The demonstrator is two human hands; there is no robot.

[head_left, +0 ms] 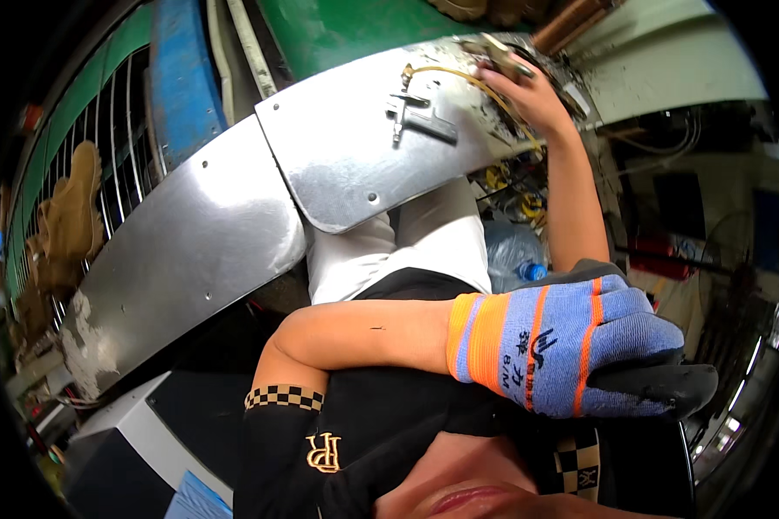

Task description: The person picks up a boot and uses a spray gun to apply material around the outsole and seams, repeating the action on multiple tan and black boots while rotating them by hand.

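Note:
My bare right hand reaches to the far right end of the grey metal worktop. Its fingers are closed on a blurred, brownish metallic tool, whose kind I cannot make out. Left of that hand a small metal air gun lies on the worktop, a thin yellow hose curving from its fitting toward my wrist. Across my body, my left hand wears a blue and orange knit glove with black coating. Its fingers are bent by my right arm; anything inside them is hidden.
A second metal panel adjoins the worktop at the left. Tan boots stand by a wire rack at far left. A clear plastic bottle with a blue cap sits below the worktop, close to my leg. Green surface lies beyond.

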